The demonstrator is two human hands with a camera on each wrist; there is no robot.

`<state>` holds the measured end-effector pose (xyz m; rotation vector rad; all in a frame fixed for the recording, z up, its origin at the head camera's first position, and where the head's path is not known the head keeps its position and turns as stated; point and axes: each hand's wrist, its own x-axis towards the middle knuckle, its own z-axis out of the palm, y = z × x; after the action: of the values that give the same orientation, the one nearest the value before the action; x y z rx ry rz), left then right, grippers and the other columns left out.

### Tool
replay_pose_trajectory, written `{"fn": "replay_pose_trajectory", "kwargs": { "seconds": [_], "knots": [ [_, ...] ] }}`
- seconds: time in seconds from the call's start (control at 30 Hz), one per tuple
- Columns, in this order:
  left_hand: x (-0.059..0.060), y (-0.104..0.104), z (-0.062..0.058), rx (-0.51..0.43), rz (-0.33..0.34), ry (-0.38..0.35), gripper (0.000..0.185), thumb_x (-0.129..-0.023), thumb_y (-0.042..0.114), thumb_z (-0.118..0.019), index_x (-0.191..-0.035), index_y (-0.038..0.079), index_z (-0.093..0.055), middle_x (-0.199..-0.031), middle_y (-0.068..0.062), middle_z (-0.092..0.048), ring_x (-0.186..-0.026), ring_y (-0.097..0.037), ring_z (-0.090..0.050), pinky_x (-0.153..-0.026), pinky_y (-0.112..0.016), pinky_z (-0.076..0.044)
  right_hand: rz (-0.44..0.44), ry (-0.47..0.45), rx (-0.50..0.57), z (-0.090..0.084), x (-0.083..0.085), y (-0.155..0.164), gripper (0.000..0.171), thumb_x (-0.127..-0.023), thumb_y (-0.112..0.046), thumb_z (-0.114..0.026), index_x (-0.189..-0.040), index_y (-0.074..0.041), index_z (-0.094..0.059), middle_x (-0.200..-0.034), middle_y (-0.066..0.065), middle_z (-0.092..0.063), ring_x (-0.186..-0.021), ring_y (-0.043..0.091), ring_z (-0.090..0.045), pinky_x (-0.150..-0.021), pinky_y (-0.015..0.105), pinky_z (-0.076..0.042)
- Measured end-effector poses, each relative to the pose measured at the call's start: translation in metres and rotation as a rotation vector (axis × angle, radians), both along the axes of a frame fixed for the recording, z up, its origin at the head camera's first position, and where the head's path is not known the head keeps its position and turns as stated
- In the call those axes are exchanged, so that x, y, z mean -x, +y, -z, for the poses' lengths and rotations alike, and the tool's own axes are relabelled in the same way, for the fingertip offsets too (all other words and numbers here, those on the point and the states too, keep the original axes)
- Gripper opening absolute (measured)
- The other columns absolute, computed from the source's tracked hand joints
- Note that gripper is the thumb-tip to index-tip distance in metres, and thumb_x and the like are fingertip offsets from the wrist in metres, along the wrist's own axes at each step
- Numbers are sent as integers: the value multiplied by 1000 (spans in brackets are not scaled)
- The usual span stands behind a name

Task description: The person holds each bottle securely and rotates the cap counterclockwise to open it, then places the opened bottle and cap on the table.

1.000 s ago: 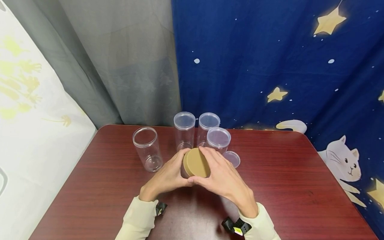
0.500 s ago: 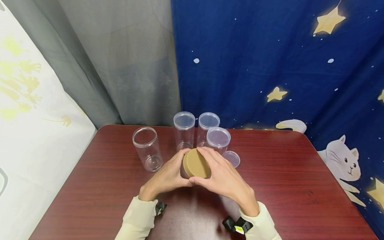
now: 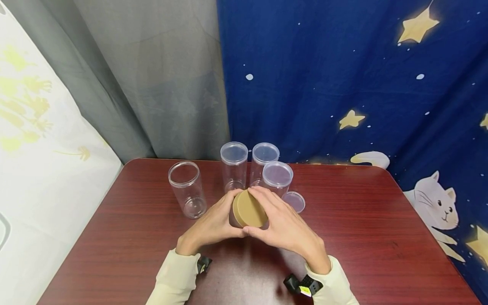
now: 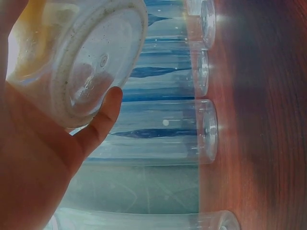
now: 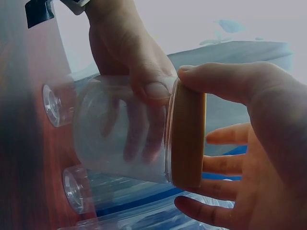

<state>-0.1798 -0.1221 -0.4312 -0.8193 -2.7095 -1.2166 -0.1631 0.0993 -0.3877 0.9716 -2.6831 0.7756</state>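
Observation:
Both hands hold a short clear jar (image 5: 129,129) with a tan lid (image 3: 250,208) above the table. My left hand (image 3: 213,222) grips the jar's clear body; in the left wrist view its round base (image 4: 98,64) shows, tilted, near the fingers. Around the lid's edge curls my right hand (image 3: 284,218), thumb at the near side and index finger at the far side. The thumbs nearly meet in front of the jar. In the right wrist view the lid sits on the jar's mouth; whether it is fully seated I cannot tell.
A tall jar without a lid (image 3: 187,190) stands at left. Behind the hands stand tall clear jars with clear lids, one at the back left (image 3: 234,163), another beside it (image 3: 265,154) and a third in front (image 3: 278,176). A clear disc-shaped lid (image 3: 294,202) lies right of them.
My right hand has turned slightly around the lid, its index finger shifting left and its wrist a little right. The left hand and the standing jars have stayed put.

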Motion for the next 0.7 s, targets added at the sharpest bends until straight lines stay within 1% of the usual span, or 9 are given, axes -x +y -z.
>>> {"fn": "replay_pose_trajectory", "kwargs": {
  "seconds": [0.17,0.27,0.33,0.43,0.57,0.7],
  "knots": [
    [0,0,0,5,-4,9,94,-68,47,-86,-144,19,-39,-128,5,-55,-112,-8,-54,-96,-35,-48,-18,7,-22,1,2,1,90,-81,-51,-75,-153,-16,-36,-154,-1,-41,-140,14,-41,-110,40,-41],
    [0,1,0,7,-10,16,97,-68,54,-86,-145,19,-38,-130,5,-55,-113,-9,-54,-97,-36,-48,-15,-17,-19,2,2,2,95,-80,-57,-74,-156,-19,-31,-157,-2,-37,-142,13,-38,-111,40,-40],
    [0,1,0,6,-15,19,97,-68,55,-85,-145,20,-38,-130,5,-55,-112,-9,-53,-96,-36,-49,-4,-39,-6,2,2,2,97,-80,-62,-72,-156,-19,-28,-158,-2,-35,-142,13,-38,-111,40,-39],
    [0,1,-1,5,-25,21,95,-68,53,-86,-144,21,-39,-130,5,-54,-111,-9,-53,-94,-35,-50,44,-84,19,2,1,1,100,-80,-68,-68,-157,-18,-27,-158,-1,-35,-139,15,-42,-110,40,-41],
    [-1,1,0,15,-34,23,93,-67,51,-87,-143,24,-39,-127,6,-54,-108,-8,-54,-90,-33,-51,119,-138,47,1,0,-2,99,-80,-70,-66,-155,-17,-31,-154,0,-40,-133,18,-49,-106,42,-45],
    [-1,2,-1,23,-36,30,94,-67,49,-87,-143,23,-39,-127,6,-54,-108,-8,-54,-89,-33,-52,160,-152,51,0,-1,-5,99,-77,-71,-68,-154,-18,-33,-149,0,-44,-123,20,-55,-98,41,-49]
  ]
}}
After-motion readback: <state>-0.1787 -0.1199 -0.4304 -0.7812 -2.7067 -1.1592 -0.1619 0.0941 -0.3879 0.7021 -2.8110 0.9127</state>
